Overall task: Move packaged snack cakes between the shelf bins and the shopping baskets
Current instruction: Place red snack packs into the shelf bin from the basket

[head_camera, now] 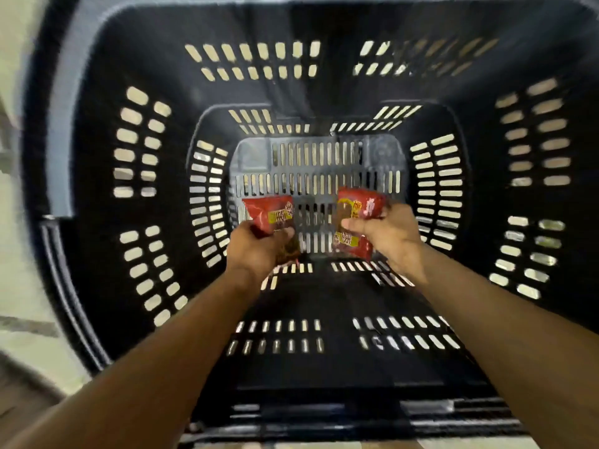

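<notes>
I look straight down into a deep dark blue shopping basket (97,157) with slotted walls and a slotted grey floor. Both my arms reach down into it. My left hand (256,251) grips a red snack cake packet (270,215) just above the floor. My right hand (385,234) holds a second red snack cake packet (363,202), and another red packet (351,244) shows under its thumb; whether it is held or lies on the floor I cannot tell. A dark brown packet edge (290,252) peeks out beneath my left hand.
The basket's walls close in on all sides. Its handle bars (324,413) run along the near rim and a lighter rim strip (61,131) runs up the left. Pale floor (19,270) shows outside on the left.
</notes>
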